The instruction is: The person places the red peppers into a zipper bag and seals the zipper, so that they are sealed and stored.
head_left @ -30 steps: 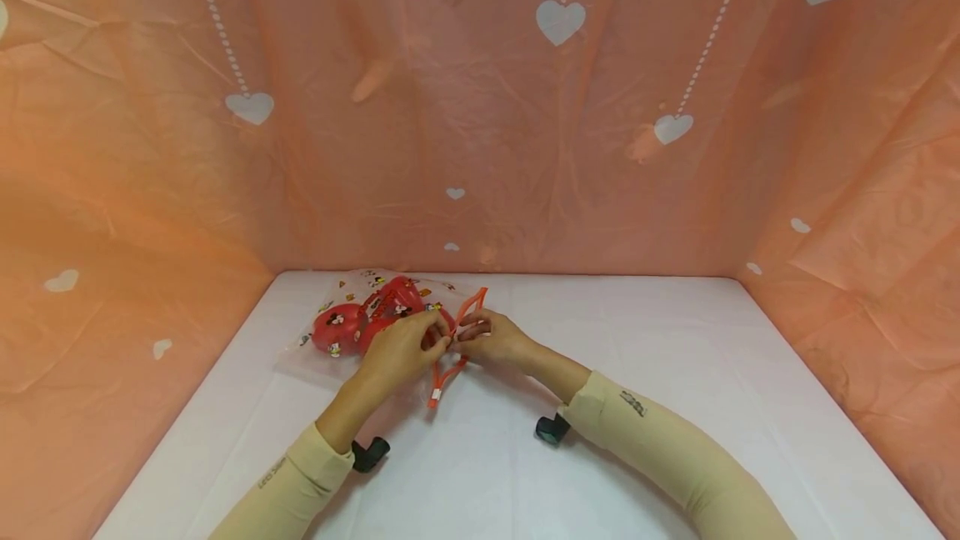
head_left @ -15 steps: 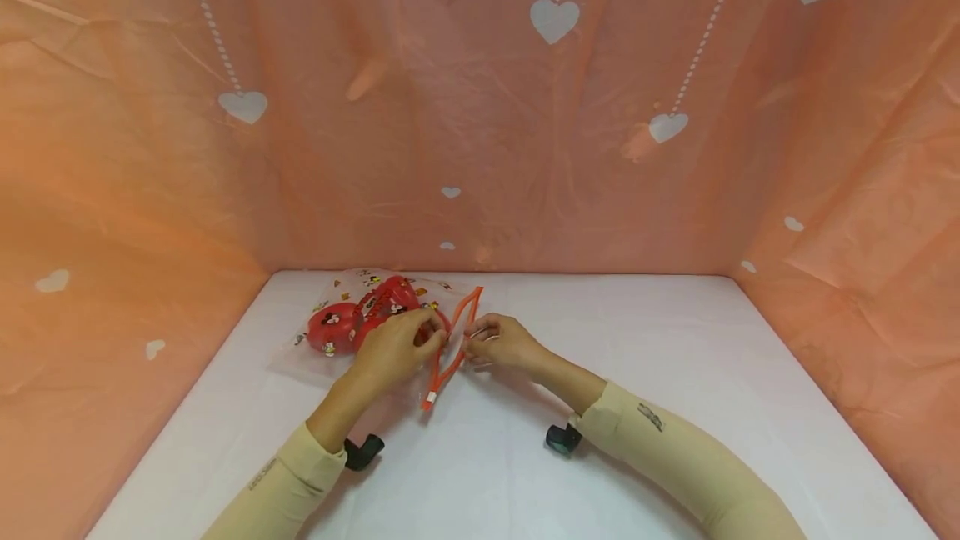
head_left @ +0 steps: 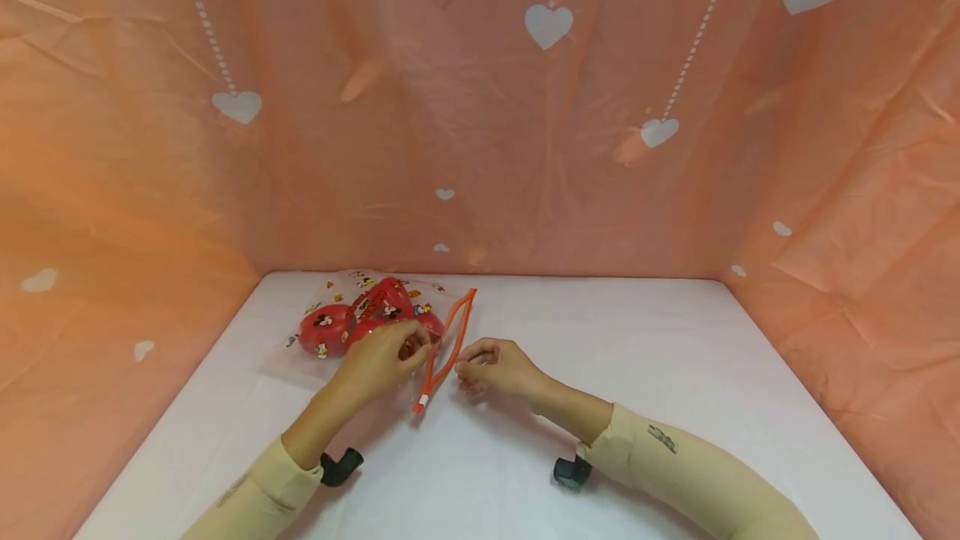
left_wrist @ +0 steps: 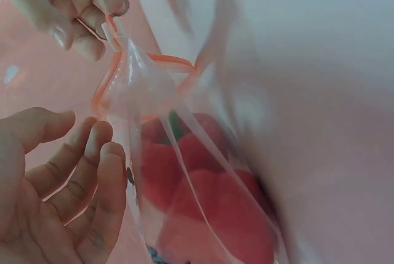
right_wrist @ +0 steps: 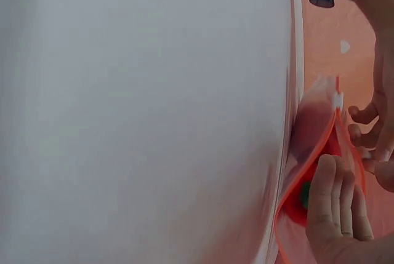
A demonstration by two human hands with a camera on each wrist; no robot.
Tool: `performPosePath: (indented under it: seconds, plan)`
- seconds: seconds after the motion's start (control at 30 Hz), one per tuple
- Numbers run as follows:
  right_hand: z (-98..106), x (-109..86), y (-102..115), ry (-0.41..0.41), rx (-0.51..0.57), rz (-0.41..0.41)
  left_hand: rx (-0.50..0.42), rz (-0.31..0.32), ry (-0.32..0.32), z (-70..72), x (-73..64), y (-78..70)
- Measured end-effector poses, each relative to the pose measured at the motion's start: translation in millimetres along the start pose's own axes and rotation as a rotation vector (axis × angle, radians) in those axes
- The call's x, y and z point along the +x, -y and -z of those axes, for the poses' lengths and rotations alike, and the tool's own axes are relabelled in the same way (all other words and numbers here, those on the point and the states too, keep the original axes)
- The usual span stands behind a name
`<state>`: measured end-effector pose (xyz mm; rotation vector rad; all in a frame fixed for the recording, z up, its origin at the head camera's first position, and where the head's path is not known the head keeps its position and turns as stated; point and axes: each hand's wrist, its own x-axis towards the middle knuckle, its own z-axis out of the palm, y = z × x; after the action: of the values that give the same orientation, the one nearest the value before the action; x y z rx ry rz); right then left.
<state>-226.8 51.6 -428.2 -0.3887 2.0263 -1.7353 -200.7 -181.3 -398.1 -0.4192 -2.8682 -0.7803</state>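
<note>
A clear zip bag with printed cartoon figures lies at the back left of the table, red bell peppers inside. Its orange zip edge gapes toward the right, with a white slider at the near end. My left hand is by the bag's mouth; in the left wrist view its fingers are relaxed, fingertips right at the plastic. Just right of the mouth is my right hand, fingers loosely bent. The right wrist view shows its fingers extended over the opening, where a green stem is visible.
A white cloth covers the table. Peach curtains with white hearts stand along the back and both sides. Dark wrist cameras hang under the forearms, close above the table.
My hands, together at the bag's mouth before, have come apart. The right one has moved nearer and off the zip edge, and the mouth gapes wider. The left has drawn back slightly.
</note>
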Motion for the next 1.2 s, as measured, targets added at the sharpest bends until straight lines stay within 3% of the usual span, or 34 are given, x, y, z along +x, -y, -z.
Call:
performPosePath:
  seconds: [0.4,0.67,0.87,1.2]
  plan:
    - [-16,-17.8,-4,0.043,0.0,-0.01,-0.013,-0.028,0.061,4.8,-31.7,5.6]
    - [-24,-16.5,-11,0.14,0.013,-0.044,-0.005,-0.021,0.115,8.0,-51.3,12.3]
    - [-29,-13.5,-14,0.199,0.04,-0.07,-0.029,0.016,0.152,8.2,-62.4,12.9]
    - [-37,-5.2,-13,0.22,0.032,-0.079,0.024,0.084,0.176,4.9,-69.8,12.5]
